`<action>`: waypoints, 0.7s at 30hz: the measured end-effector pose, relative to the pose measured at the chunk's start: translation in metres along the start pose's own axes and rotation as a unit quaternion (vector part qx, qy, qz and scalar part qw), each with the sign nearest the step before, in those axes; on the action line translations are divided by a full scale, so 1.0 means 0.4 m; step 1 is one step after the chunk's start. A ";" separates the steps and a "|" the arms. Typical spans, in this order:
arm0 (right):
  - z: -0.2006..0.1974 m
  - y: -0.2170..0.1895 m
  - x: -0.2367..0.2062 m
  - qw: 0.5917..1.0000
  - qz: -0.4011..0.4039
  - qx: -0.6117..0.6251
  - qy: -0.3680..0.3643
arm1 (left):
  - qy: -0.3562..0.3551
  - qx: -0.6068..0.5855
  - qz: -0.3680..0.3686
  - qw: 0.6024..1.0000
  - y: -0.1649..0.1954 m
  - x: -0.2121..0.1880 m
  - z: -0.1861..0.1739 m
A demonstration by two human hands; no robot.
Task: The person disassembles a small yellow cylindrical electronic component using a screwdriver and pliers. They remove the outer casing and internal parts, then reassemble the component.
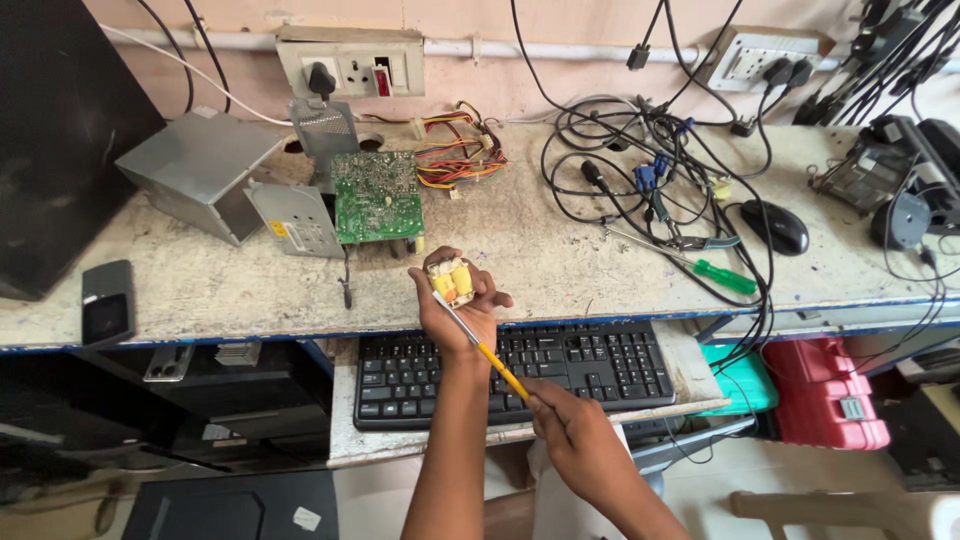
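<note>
Gripping a small yellow transformer [452,280] between thumb and curled fingers, the left hand [458,305] holds it raised above the front edge of the tabletop [560,260], over the near end of a black keyboard [560,365]. The right hand [572,428] is clenched around the yellow handle of a thin screwdriver [488,352], whose metal shaft runs up and to the left until its tip meets the underside of the transformer. The keyboard lies on a pull-out shelf just below the tabletop. Behind the left hand, a green circuit board [377,196] rests on the tabletop beside an opened grey metal power-supply case [200,172], with a bundle of coloured wires [458,150] just to the right of the board. Further right lies a tangle of black cables [640,150], a green-handled screwdriver [722,276] and a black mouse [776,226]. A dark phone [108,300] sits near the left front edge of the tabletop. On the wall behind, a switch and socket panel [350,62] carries one plug. A red case [826,392] stands low at the right, under the tabletop.
</note>
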State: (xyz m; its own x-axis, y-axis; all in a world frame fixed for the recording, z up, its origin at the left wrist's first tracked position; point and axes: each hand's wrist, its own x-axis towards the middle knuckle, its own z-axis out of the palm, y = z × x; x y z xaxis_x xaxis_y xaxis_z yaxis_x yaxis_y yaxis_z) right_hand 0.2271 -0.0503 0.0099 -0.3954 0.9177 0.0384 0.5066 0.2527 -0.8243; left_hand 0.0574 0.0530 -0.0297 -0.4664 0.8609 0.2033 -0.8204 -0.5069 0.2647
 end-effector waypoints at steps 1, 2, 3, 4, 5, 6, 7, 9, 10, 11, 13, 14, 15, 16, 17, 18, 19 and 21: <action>-0.004 0.002 -0.003 1.000 -0.009 -0.002 0.002 | 0.006 0.003 -0.005 1.000 -0.002 0.001 0.000; -0.007 0.005 -0.007 1.000 0.000 -0.016 0.010 | 0.011 0.007 -0.010 1.000 -0.001 0.002 0.000; -0.009 0.007 -0.013 0.999 0.008 -0.028 0.018 | 0.016 0.012 -0.015 1.000 0.000 0.003 0.001; -0.010 0.011 -0.019 0.999 0.017 -0.039 0.025 | 0.016 0.007 -0.016 1.000 0.001 0.003 0.001; -0.012 0.015 -0.022 0.998 0.020 -0.045 0.024 | 0.017 0.002 -0.018 1.000 0.001 0.004 0.002; -0.015 0.019 -0.024 0.998 0.023 -0.051 0.025 | 0.017 -0.003 -0.020 1.000 0.002 0.004 0.003; -0.016 0.022 -0.026 0.998 0.027 -0.057 0.027 | 0.021 0.002 -0.018 1.000 0.002 0.004 0.005; -0.015 0.028 -0.027 0.996 -0.030 -0.070 0.043 | 0.030 0.010 -0.016 0.999 0.001 0.001 0.008; -0.014 0.030 -0.026 0.994 -0.059 -0.077 0.053 | 0.032 0.018 -0.007 0.999 0.000 0.000 0.011; -0.011 0.031 -0.026 0.992 -0.073 -0.084 0.066 | 0.033 0.026 0.001 0.999 -0.002 -0.001 0.014; 0.001 0.031 -0.029 0.986 -0.101 -0.100 0.090 | 0.037 0.036 0.018 0.998 -0.005 -0.004 0.017; 0.007 0.030 -0.029 0.984 -0.101 -0.116 0.091 | 0.040 0.038 0.026 0.998 -0.007 -0.004 0.018; 0.013 0.029 -0.032 0.982 -0.099 -0.132 0.092 | 0.043 0.040 0.034 0.998 -0.009 -0.004 0.018; 0.021 0.028 -0.037 0.980 -0.097 -0.147 0.092 | 0.049 0.040 0.036 0.997 -0.010 -0.003 0.017; 0.027 0.028 -0.040 0.976 -0.096 -0.168 0.096 | 0.056 0.040 0.039 0.997 -0.012 -0.001 0.016; 0.033 0.028 -0.043 0.972 -0.096 -0.188 0.101 | 0.063 0.039 0.043 0.996 -0.014 0.002 0.015; 0.040 0.028 -0.046 0.967 -0.095 -0.209 0.106 | 0.063 0.046 0.049 0.996 -0.015 0.006 0.014; 0.055 0.028 -0.046 0.961 -0.113 -0.216 0.128 | 0.068 0.061 0.061 0.994 -0.018 0.008 0.011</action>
State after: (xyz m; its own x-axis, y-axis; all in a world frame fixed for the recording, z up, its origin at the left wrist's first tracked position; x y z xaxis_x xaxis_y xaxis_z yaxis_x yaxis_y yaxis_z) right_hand 0.2231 -0.0711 -0.0127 -0.3599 0.8557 0.3719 0.7221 0.5078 -0.4698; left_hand 0.0634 0.0593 -0.0267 -0.6071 0.7864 0.1143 -0.7123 -0.6023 0.3605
